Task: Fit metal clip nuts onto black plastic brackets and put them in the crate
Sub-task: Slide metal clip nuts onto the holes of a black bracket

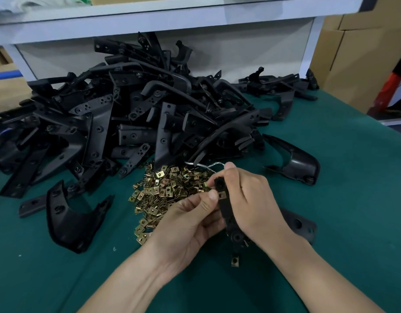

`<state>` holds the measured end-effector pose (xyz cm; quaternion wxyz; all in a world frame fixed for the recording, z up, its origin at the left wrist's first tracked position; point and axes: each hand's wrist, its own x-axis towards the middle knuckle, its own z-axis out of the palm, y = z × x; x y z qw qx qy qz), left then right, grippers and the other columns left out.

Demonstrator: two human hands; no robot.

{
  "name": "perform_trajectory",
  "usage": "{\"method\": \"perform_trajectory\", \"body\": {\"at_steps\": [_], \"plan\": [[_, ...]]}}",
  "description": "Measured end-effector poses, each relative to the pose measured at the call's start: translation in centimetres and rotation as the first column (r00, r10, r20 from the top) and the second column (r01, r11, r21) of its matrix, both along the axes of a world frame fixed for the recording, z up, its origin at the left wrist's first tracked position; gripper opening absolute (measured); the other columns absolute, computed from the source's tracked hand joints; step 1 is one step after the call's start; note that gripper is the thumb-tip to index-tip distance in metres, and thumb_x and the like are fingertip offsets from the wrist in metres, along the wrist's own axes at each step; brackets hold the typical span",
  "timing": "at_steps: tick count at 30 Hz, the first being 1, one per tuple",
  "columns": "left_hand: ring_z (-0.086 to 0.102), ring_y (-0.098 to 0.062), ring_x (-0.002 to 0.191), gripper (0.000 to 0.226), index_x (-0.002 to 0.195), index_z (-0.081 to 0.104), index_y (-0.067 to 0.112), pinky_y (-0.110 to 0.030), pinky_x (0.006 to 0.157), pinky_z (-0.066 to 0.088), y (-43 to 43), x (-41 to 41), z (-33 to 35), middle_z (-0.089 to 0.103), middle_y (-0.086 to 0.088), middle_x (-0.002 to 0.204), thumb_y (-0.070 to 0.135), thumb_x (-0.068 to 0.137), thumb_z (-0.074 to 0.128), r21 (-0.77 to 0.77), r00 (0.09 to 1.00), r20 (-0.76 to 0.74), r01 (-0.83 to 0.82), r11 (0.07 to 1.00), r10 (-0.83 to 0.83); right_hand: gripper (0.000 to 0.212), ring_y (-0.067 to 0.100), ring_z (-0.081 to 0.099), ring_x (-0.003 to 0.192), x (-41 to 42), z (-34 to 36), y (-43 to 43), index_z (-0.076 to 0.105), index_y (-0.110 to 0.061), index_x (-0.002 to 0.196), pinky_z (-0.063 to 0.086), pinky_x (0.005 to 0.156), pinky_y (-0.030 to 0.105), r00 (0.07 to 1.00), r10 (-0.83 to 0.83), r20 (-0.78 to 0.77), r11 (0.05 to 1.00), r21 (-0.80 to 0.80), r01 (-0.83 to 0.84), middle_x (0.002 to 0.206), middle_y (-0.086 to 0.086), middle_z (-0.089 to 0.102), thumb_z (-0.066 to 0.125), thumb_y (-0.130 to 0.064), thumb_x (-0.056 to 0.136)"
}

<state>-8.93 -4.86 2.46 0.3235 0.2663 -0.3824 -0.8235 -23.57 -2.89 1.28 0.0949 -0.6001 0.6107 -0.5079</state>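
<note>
A narrow black plastic bracket [226, 211] stands nearly upright between my hands, just right of a heap of brass-coloured clip nuts [170, 190]. My right hand [247, 199] grips the bracket along its right side. My left hand [190, 220] pinches a clip nut [221, 195] at the bracket's upper part with thumb and forefinger. Another clip nut [235, 260] shows at the bracket's lower end. No crate is in view.
A big pile of black brackets [131, 114] fills the back of the green table [341, 222]. Loose curved brackets lie at left [70, 218] and right [296, 161]; a flat one [301, 224] lies behind my right wrist. Cardboard boxes [362, 53] stand at right.
</note>
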Motion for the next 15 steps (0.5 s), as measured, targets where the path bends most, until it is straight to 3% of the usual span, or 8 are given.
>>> {"method": "perform_trajectory", "body": {"at_steps": [9,12,15], "plan": [[0.070,-0.015,0.078,0.025,0.099,0.076,0.002,-0.025,0.069,0.058,-0.29,0.06,0.15,0.073,-0.015,0.098,0.019,0.088,0.062,0.056,0.998,-0.053,0.023,0.998,-0.020,0.057,0.005,0.071,0.080,-0.13,0.70,0.07,0.078,-0.025,0.087,0.054,0.073,0.024,0.982,0.011,0.189,0.997,0.069,-0.025,0.080,-0.011,0.075,0.028,-0.046,0.106],[0.070,-0.018,0.080,0.025,0.096,0.077,0.004,-0.027,0.069,0.059,-0.10,-0.10,-0.12,0.073,-0.015,0.099,0.020,0.089,0.060,0.051,0.999,-0.033,0.015,0.999,-0.013,0.063,0.011,0.070,0.075,-0.09,0.49,0.01,0.076,-0.020,0.086,0.054,0.071,0.033,0.989,0.004,0.147,0.995,0.099,-0.019,0.076,-0.002,0.074,0.024,-0.050,0.103],[0.070,-0.021,0.086,0.028,0.099,0.076,0.002,-0.030,0.072,0.060,0.10,-0.35,-0.24,0.072,-0.019,0.103,0.021,0.090,0.058,0.032,1.000,-0.004,-0.028,0.999,0.028,0.063,0.008,0.069,0.077,0.04,0.23,-0.04,0.076,-0.024,0.087,0.054,0.072,0.032,0.996,-0.017,0.082,0.997,0.081,0.010,0.081,-0.008,0.074,0.021,-0.051,0.104]]}}
